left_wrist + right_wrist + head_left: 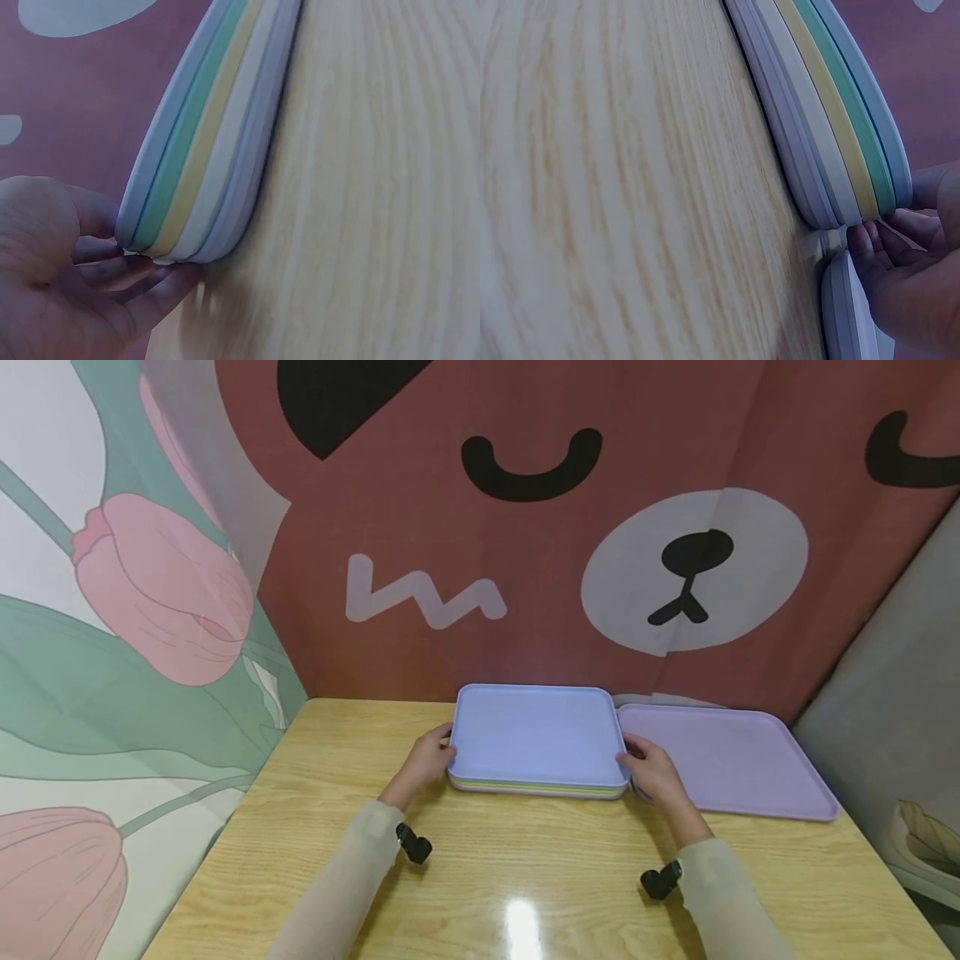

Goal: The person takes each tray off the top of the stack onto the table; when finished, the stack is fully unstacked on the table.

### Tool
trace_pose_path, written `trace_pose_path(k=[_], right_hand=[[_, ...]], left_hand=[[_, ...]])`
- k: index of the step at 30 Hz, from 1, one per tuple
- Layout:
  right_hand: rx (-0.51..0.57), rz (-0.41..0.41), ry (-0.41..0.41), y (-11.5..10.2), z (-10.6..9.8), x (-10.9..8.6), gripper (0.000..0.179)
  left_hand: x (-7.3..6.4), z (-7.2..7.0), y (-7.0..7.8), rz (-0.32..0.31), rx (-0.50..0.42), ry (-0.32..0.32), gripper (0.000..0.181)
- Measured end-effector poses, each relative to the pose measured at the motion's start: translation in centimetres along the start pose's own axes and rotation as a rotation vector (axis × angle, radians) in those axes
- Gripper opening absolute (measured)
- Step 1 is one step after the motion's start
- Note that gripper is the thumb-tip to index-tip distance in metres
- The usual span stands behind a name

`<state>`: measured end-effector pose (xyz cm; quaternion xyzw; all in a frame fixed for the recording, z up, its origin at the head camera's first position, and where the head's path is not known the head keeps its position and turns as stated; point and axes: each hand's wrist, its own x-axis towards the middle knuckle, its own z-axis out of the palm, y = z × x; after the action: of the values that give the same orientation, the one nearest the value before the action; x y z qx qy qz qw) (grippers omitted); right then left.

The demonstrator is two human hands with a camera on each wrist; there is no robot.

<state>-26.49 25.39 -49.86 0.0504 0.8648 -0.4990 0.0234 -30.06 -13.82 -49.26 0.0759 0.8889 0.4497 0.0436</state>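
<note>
A stack of rectangular trays (538,789) lies flat near the back of the table, with a light blue tray (537,735) on top. Below it, green (184,154), yellow (206,150), white and pale purple layers show in the wrist views. My left hand (427,756) grips the stack's left side, fingertips along the edges and thumb by the top rim. On the opposite side, my right hand (652,770) holds the right edge the same way, its fingertips around the yellow and white layers in the right wrist view.
Close to the stack's right side lies a larger purple tray (735,760) on the wooden table (465,868). A curtain with a bear face (420,652) hangs right behind the table. Tulip-printed fabric (165,593) covers the left; a beige object (926,843) stands beyond the right edge.
</note>
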Motion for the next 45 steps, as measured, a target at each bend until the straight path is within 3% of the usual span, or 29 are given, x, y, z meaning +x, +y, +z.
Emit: trace_pose_path(k=[6, 20, 28, 31, 38, 45], right_hand=[[0.003, 0.006, -0.008, -0.1, -0.1, 0.1, 0.054], [0.013, 0.018, -0.043, -0.2, -0.5, -0.1, 0.052], [-0.013, -0.009, -0.055, -0.1, -0.5, 0.0, 0.056], [-0.035, -0.011, -0.063, -0.1, -0.6, -0.1, 0.058], [-0.056, -0.006, -0.051, -0.3, -0.6, -0.3, 0.058], [-0.088, -0.016, -0.027, -0.2, -0.6, -0.2, 0.057]], left_hand=[[-0.1, -0.3, 0.4, -0.045, -0.038, 0.014, 0.052], [-0.2, -1.2, 0.7, -0.075, -0.055, 0.062, 0.053], [-0.1, -2.0, 0.0, -0.072, -0.066, 0.077, 0.053], [-0.1, -2.3, -0.3, -0.083, -0.127, 0.075, 0.054], [-0.4, -2.8, -0.6, -0.146, -0.380, 0.004, 0.057], [-0.7, -3.3, -0.9, -0.200, -0.488, -0.066, 0.060]])
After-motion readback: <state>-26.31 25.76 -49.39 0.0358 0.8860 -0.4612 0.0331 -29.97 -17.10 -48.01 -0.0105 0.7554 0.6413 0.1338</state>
